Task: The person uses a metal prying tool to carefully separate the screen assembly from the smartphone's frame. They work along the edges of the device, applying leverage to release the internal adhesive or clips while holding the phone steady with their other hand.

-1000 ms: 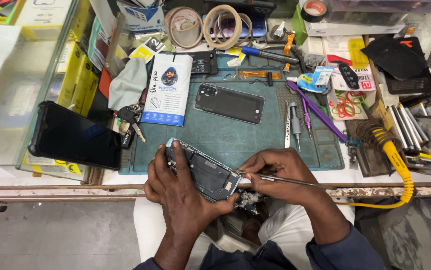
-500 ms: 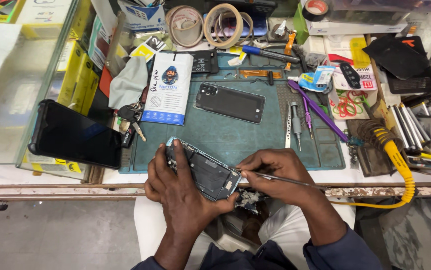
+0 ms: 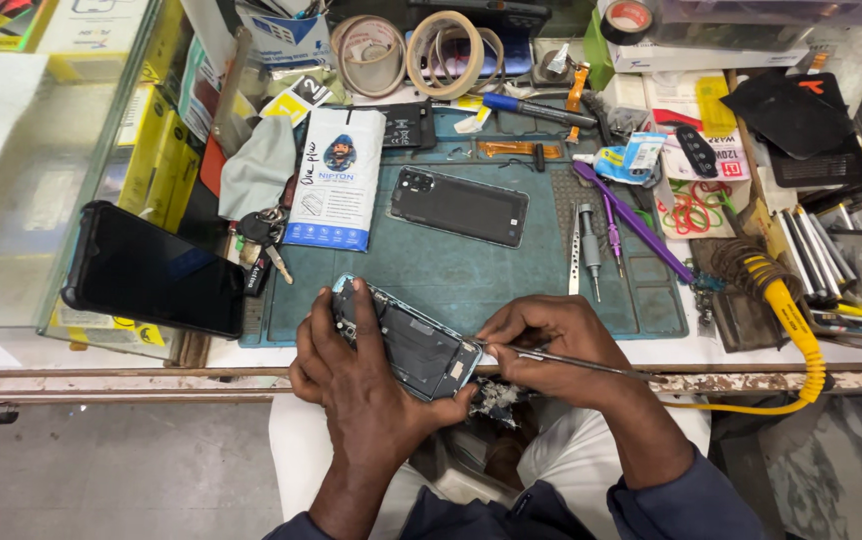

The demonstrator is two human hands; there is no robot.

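Observation:
My left hand (image 3: pixel 366 390) grips an opened phone (image 3: pixel 406 338) with its inner parts exposed, held tilted at the near edge of the teal work mat (image 3: pixel 481 275). My right hand (image 3: pixel 551 345) is shut on thin metal tweezers (image 3: pixel 571 362), whose tip touches the phone's lower right corner. The phone's dark back cover (image 3: pixel 461 205) lies flat on the mat beyond my hands.
A black phone (image 3: pixel 156 268) lies at the left on a glass case. A white packet (image 3: pixel 336 178), keys (image 3: pixel 263 235), screwdrivers (image 3: pixel 591 240), a purple tool (image 3: pixel 631 220), tape rolls (image 3: pixel 446 52) and a yellow coiled cable (image 3: pixel 791 320) crowd the bench.
My hands have shifted only slightly; the tweezers stay at the phone's corner.

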